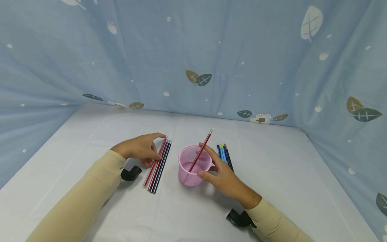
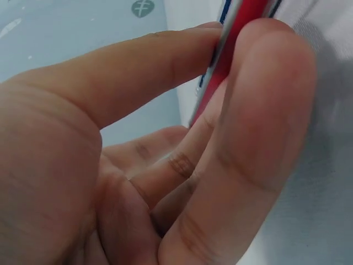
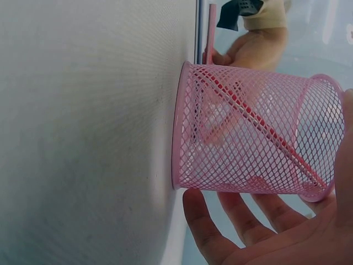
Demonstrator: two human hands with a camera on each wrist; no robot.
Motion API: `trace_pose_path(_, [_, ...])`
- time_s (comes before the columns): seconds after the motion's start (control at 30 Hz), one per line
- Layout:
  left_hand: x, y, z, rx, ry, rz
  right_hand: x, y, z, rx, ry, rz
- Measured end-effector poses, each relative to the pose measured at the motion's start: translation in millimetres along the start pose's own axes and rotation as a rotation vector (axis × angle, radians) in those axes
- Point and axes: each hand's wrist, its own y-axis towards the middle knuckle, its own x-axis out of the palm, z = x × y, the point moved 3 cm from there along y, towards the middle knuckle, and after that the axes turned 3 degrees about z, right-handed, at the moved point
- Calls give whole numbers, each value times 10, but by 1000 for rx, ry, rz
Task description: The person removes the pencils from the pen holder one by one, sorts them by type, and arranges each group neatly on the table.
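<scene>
In the head view, my left hand (image 1: 140,148) is over a small row of pencils (image 1: 155,181), red ones on the left and dark blue ones on the right. Its thumb and fingertips are at a red pencil (image 2: 251,14), which shows between them in the left wrist view. My right hand (image 1: 225,176) holds a pink mesh pencil cup (image 1: 188,179) from the right, thumb and forefinger at its rim. The cup stands upright on the table. One red pencil (image 1: 205,143) leans inside it, eraser end up; its slanted length shows through the mesh in the right wrist view.
Several blue, light blue and black pens or pencils (image 1: 224,154) lie behind the right hand, partly hidden by it. White cloth covers the table (image 1: 281,168). A blue patterned curtain (image 1: 151,50) hangs along the back and sides. Each wrist carries a black camera mount (image 1: 131,173).
</scene>
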Motion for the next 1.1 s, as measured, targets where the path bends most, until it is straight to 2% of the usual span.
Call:
trace_pose_path(0.57, [5,-30,72,17,61,22,-1,-1,-10,16,-8,3])
trace_pose_path(0.73, [-35,-13,86,26,105,78,-2,5,-17,5,-6,3])
trace_pose_path(0.9, [-56,9,133,65,89,136,-4,14,-25,-3,-3,1])
trace_pose_path(1.1, [-25,-20,286,117,67,202,0,13,-13,10,0,-4])
